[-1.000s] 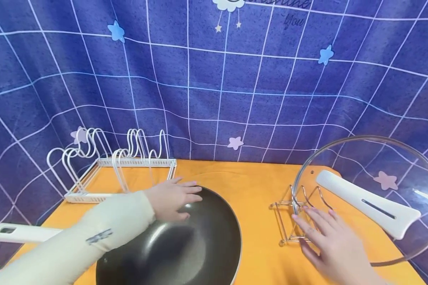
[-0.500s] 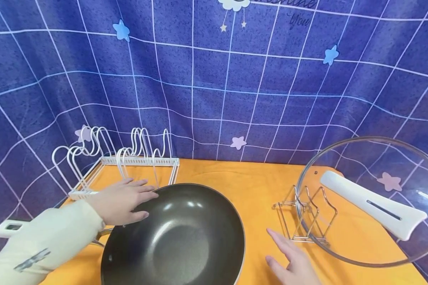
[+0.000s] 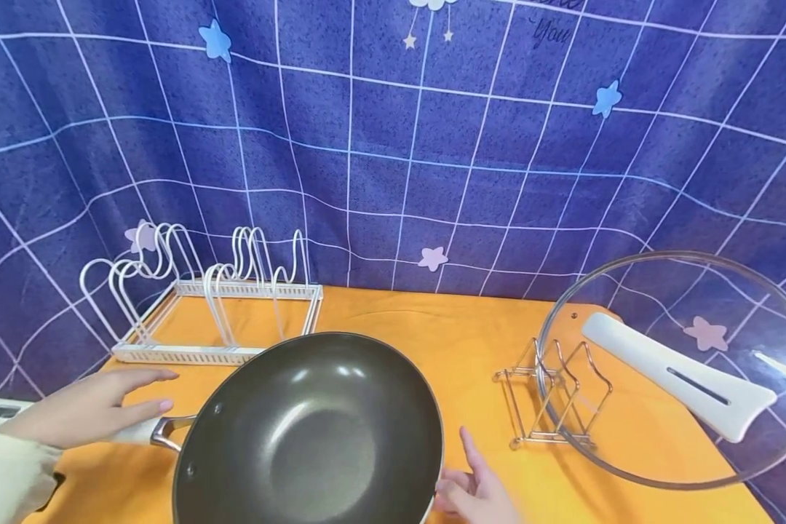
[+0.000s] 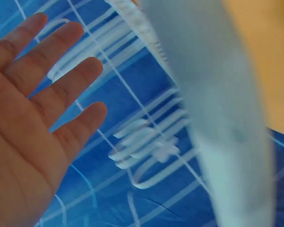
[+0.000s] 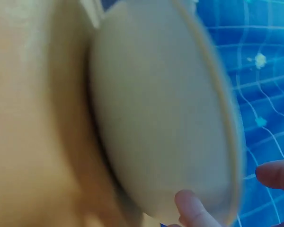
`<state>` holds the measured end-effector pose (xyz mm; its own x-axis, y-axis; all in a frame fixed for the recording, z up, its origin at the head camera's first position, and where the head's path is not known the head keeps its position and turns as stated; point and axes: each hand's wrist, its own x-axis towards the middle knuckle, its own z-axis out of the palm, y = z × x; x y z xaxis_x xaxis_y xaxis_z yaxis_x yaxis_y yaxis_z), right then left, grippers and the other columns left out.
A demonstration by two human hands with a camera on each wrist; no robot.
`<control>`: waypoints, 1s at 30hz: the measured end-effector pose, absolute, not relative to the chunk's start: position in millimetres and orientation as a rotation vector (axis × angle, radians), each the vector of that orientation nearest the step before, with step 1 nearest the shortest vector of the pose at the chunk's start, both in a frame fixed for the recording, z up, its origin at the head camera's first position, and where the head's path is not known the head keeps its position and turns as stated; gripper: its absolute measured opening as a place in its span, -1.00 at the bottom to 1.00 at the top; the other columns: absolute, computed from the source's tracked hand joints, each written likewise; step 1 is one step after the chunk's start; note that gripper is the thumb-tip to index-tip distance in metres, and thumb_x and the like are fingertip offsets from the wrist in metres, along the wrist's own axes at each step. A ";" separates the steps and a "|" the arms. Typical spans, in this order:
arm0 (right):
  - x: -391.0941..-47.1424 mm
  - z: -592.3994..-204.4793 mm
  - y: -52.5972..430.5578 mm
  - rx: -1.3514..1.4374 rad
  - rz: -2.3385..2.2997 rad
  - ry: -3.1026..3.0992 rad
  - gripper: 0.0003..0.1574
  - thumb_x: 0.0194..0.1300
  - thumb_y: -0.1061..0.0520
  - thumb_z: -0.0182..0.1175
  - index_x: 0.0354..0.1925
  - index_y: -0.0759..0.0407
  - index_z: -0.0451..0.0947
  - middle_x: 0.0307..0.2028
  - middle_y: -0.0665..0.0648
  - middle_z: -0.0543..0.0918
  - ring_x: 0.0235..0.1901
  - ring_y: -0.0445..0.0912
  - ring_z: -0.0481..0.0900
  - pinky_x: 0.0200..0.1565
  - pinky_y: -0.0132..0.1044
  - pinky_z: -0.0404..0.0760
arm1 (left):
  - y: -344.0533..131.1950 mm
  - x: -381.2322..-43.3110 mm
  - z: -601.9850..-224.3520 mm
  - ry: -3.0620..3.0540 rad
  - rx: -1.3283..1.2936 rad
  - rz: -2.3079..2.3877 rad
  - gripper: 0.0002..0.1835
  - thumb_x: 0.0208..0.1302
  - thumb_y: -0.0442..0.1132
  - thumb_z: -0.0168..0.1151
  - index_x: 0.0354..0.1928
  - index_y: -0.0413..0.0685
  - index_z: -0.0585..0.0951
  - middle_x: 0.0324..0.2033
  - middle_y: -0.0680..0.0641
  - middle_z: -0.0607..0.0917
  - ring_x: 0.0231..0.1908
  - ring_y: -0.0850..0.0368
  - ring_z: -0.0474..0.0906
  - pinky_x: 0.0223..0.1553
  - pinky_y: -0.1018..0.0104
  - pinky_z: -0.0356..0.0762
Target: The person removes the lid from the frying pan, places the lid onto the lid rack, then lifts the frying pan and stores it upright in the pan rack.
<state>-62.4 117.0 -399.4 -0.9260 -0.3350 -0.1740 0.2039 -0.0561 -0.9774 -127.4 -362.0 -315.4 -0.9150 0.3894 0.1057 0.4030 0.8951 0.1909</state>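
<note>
A dark nonstick wok (image 3: 321,437) sits at the front of the orange table, its white handle (image 3: 137,432) pointing left. Over that handle lies my left hand (image 3: 81,411), thumb and fingers spread apart. In the left wrist view the spread fingers (image 4: 78,80) are beside the blurred handle (image 4: 222,118). My right hand (image 3: 478,495) is at the wok's right rim, index finger stretched forward. The right wrist view shows a fingertip (image 5: 190,205) at the wok's pale outer wall (image 5: 156,104), and another finger apart from it beyond the rim.
A white wire rack (image 3: 183,354) stands behind the wok at the left. To the right, a small metal wire rack (image 3: 557,437) holds a glass lid (image 3: 668,480) with a white handle (image 3: 677,375) upright. A blue checked curtain (image 3: 393,182) hangs behind the table.
My left hand has moved left from over the wok to its handle. My right hand has moved from beside the glass lid leftward to the wok's rim.
</note>
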 end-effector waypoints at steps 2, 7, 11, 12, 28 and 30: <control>-62.3 -400.9 109.3 -0.102 -2.073 1.799 0.18 0.29 0.29 0.08 0.38 0.37 -0.65 -0.45 0.02 0.49 -0.57 -0.23 0.48 -0.35 -0.41 0.62 | -372.4 -126.0 -319.1 -3.007 -0.586 -0.327 -0.53 0.25 -0.07 0.26 0.07 -0.27 0.57 -0.05 -0.29 0.64 -0.08 -0.28 0.57 -0.16 -0.21 0.50; -63.0 -406.7 101.8 -0.035 -2.154 1.703 0.15 0.24 0.28 0.11 0.43 0.37 -0.49 -0.50 0.05 0.55 -0.61 -0.22 0.51 -0.43 -0.40 0.61 | -392.7 -124.9 -327.3 -3.028 -0.558 -0.312 -0.58 0.22 -0.16 0.29 0.04 -0.30 0.57 -0.13 -0.29 0.67 -0.23 -0.14 0.65 -0.22 -0.12 0.57; -63.2 -412.7 104.2 -0.058 -2.223 1.606 0.11 0.23 0.31 0.09 0.42 0.42 -0.47 -0.15 0.38 0.65 -0.28 0.12 0.70 -0.20 -0.02 0.66 | -403.9 -124.7 -334.7 -3.081 -0.529 -0.347 -0.58 0.23 -0.17 0.28 0.03 -0.33 0.56 -0.16 -0.26 0.69 -0.29 0.04 0.67 -0.25 0.04 0.62; -63.3 -413.9 104.3 -0.067 -2.235 1.581 0.11 0.24 0.30 0.09 0.42 0.42 -0.47 -0.11 0.41 0.64 -0.22 0.17 0.68 -0.18 0.04 0.64 | -406.1 -123.8 -336.6 -3.081 -0.524 -0.341 -0.55 0.20 -0.13 0.31 0.02 -0.32 0.57 -0.16 -0.25 0.69 -0.29 0.06 0.67 -0.25 0.05 0.61; -61.1 -413.8 102.4 -0.031 -2.199 1.634 0.09 0.19 0.34 0.10 0.43 0.43 -0.38 -0.14 0.37 0.66 -0.37 -0.03 0.71 -0.26 -0.20 0.69 | -400.4 -121.0 -362.9 -2.787 -0.599 -0.113 -0.56 -0.37 0.03 0.59 -0.33 0.09 0.71 -0.45 0.24 0.66 -0.47 0.46 0.42 -0.43 0.30 0.48; -60.3 -413.2 100.5 -0.018 -2.187 1.663 0.06 0.18 0.34 0.10 0.43 0.45 -0.32 -0.15 0.36 0.67 -0.44 -0.09 0.68 -0.30 -0.24 0.69 | -400.2 -120.9 -365.7 -2.759 -0.618 -0.097 -0.55 -0.42 0.03 0.61 -0.36 0.10 0.70 -0.48 0.28 0.62 -0.50 0.50 0.35 -0.47 0.34 0.44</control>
